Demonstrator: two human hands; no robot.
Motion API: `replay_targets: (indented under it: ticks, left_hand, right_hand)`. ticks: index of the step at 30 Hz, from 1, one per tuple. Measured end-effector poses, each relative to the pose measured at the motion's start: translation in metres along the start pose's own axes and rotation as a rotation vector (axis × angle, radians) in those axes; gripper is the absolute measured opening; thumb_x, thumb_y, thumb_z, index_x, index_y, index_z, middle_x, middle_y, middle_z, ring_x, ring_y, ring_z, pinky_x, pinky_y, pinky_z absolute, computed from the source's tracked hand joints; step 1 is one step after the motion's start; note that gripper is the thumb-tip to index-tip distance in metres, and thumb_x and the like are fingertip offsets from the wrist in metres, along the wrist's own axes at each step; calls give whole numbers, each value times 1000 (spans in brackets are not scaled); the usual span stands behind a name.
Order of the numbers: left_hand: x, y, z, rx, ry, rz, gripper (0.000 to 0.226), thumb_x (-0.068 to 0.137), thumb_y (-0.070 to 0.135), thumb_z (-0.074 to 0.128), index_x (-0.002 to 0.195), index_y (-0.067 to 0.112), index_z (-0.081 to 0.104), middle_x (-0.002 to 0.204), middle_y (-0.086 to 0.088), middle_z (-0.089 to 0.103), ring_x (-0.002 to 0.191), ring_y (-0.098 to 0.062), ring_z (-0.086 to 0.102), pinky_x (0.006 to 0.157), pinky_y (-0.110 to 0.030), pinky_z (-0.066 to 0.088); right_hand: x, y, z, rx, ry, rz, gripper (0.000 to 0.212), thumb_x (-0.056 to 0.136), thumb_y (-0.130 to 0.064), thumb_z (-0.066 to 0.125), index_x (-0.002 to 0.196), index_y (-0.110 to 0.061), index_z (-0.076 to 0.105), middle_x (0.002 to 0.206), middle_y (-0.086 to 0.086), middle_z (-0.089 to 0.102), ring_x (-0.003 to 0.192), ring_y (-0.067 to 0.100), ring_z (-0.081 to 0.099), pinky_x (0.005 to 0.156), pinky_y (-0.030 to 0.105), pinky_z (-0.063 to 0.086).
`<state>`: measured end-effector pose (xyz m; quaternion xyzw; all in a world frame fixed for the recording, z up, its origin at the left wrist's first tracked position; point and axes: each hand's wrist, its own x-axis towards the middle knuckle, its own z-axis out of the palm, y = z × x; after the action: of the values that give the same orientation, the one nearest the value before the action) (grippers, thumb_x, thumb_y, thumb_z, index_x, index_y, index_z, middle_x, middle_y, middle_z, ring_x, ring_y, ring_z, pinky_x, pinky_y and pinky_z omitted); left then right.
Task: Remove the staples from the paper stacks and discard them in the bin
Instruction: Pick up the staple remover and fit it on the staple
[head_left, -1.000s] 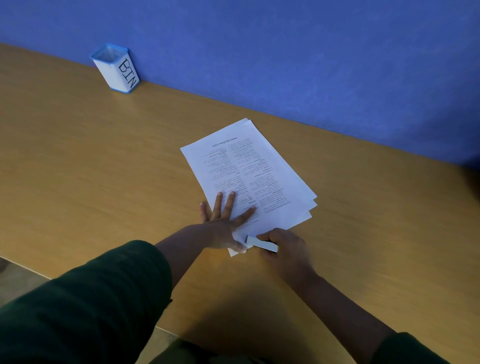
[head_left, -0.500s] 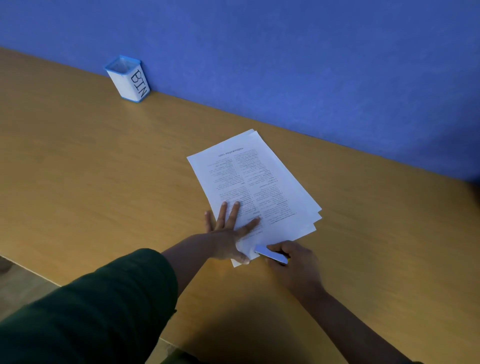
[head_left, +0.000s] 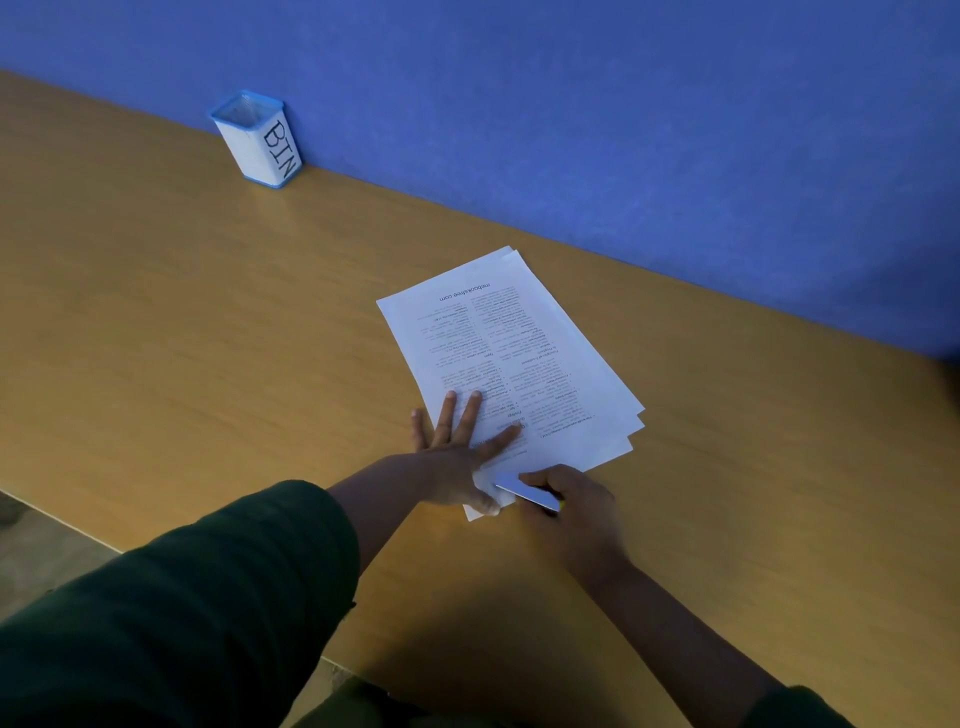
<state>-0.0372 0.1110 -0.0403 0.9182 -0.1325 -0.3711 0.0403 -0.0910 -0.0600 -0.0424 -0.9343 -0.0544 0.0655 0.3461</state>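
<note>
The left hand (head_left: 457, 457) is lying flat with fingers spread, pressing down the near corner of the paper stack (head_left: 511, 358) at the centre of the frame. The right hand (head_left: 574, 512) is curling around a slim flat tool (head_left: 527, 496), its tip touching that same corner. The stack is resting slightly fanned on the wooden worktop (head_left: 208, 364). The white, blue-rimmed bin (head_left: 257, 140) is standing in the upper left, against the blue wall (head_left: 623, 104).

Blue wall (head_left: 623, 104), wooden desk (head_left: 208, 338) (dim light)
</note>
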Motion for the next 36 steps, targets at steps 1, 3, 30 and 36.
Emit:
replay_targets:
  ticks: [1,3,30,36]
  left_hand:
    - [0,0,0,-1,-3,-2,98,81,59,56,141,49,-21,145,-5,-48,132,-32,-44,108,-60,-20]
    - [0,1,0,27,2,-10,99,81,60,56,141,48,-22,146,-5,-47,133,-33,-44,109,-60,-19]
    - [13,69,13,-349,508,-373,96,75,79,30,152,28,2,159,-17,-9,145,-44,-8,110,-67,-2]
    - [32,118,-23,-617,193,-414,106,77,76,41,146,28,-24,149,-16,-40,138,-40,-34,110,-62,-14]
  right_hand:
    - [-1,3,-3,9,14,29,19,78,-30,71,94,-20,72,90,-6,73,78,12,66,70,26,57]
    - [-4,11,-7,-19,20,37,18,78,-27,72,94,-19,73,90,-4,73,78,13,66,69,26,55]
    - [-1,20,-33,1068,452,787,14,78,-14,73,91,-18,73,83,1,70,71,15,60,67,30,47]
    - [-20,28,-46,1284,499,881,6,83,-9,66,88,-8,67,70,6,64,58,14,57,50,22,47]
